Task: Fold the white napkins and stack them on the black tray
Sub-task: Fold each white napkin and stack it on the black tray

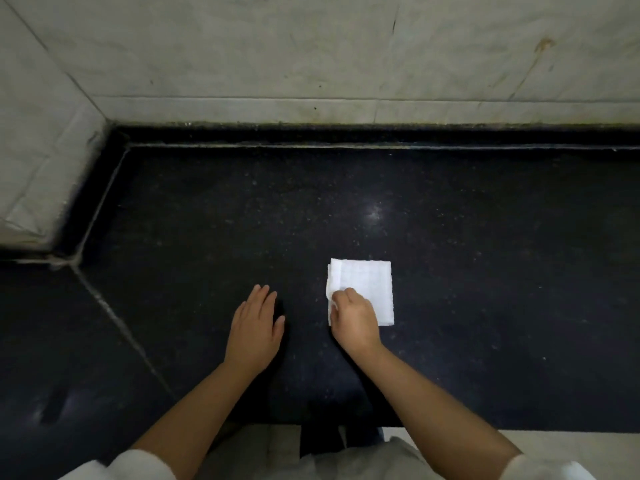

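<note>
Head view. A white, roughly square folded paper napkin (pixel 367 285) lies flat on a black speckled stone counter (pixel 450 237), right of centre and nearer the near edge than the far wall. Loose layered edges show along the napkin's left side; its right and far edges are straight.

The right hand (pixel 355 315) sits over the napkin's near-left corner, fingers curled, pinching the layered left edge. The hand covers that corner, so the exact hold of the fingertips cannot be told. The right forearm runs from the lower right of the frame up to the hand.

The left hand (pixel 258 327) is released: fingers straight and together, palm down, low over the bare counter to the left of the napkin, apart from it. Whether the palm touches the stone cannot be told. It holds nothing.

No black tray can be made out on the dark surface; the napkin rests directly on the counter.

Surroundings: a pale marbled tile wall (pixel 311 57) rises behind the counter, with a second pale wall section (pixel 38 140) projecting at the far left. A light grout seam (pixel 117 327) crosses the counter diagonally on the left side, and another runs along the far edge. White sleeve cuffs (pixel 138 467) show at the bottom corners. A pale floor (pixel 571 441) shows below the counter's near edge at lower right.
</note>
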A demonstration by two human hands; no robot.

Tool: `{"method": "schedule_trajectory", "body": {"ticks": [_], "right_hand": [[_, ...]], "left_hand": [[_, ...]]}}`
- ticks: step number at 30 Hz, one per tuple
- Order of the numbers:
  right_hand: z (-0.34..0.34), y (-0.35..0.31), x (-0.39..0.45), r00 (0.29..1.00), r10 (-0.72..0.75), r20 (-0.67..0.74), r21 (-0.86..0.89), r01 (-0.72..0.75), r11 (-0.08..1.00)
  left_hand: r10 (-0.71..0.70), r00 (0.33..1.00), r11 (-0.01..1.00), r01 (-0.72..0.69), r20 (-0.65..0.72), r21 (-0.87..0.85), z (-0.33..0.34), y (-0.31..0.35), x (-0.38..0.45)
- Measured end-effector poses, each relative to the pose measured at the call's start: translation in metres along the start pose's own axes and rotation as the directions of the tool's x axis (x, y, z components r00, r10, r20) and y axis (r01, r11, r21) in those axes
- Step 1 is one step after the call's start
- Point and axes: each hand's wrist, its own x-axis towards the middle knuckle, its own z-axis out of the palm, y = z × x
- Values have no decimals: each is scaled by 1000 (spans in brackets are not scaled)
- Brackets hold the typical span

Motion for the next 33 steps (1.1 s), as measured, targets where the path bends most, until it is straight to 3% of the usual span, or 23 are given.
{"method": "schedule_trajectory", "body": {"ticks": [7, 13, 16, 18, 20, 22, 25, 27, 29, 33], "right_hand": [[-6, 11, -10, 984, -137, -111, -166, 118, 979], [-8, 29, -21, 971, -238, -36, -72, 235, 969], [-28, 51, -35, 980, -157, -125, -158, 137, 978], [-40, 65, -44, 986, -88, -145, -205, 57, 977], [-46, 75, -46, 993, -88, -77, -249, 66, 966], [-50, 77, -44, 996, -62, 63, -307, 78, 949], [-50, 76, -39, 979, -47, 200, -388, 123, 913], [-52, 75, -34, 974, -63, 217, -434, 155, 888], [-52, 77, -28, 971, -112, 214, -465, 202, 862], [-57, 83, -24, 978, -142, 150, -393, 191, 899]], "left_hand": [[27, 999, 998, -29, -41, -58, 3, -4, -2], [111, 993, 993, -113, -35, -33, 7, 9, 7], [238, 969, 970, -241, -72, -23, 14, 17, 16], [402, 914, 915, -399, -55, 55, 15, 34, 18], [535, 845, 839, -533, 11, 110, 17, 52, 19], [579, 808, 797, -589, 105, 136, 24, 62, 19], [531, 831, 825, -552, 166, 123, 30, 67, 20], [462, 855, 848, -503, 234, 164, 24, 70, 23], [494, 847, 815, -530, 196, 233, 30, 66, 31], [601, 773, 703, -632, 204, 326, 31, 63, 37]]}}
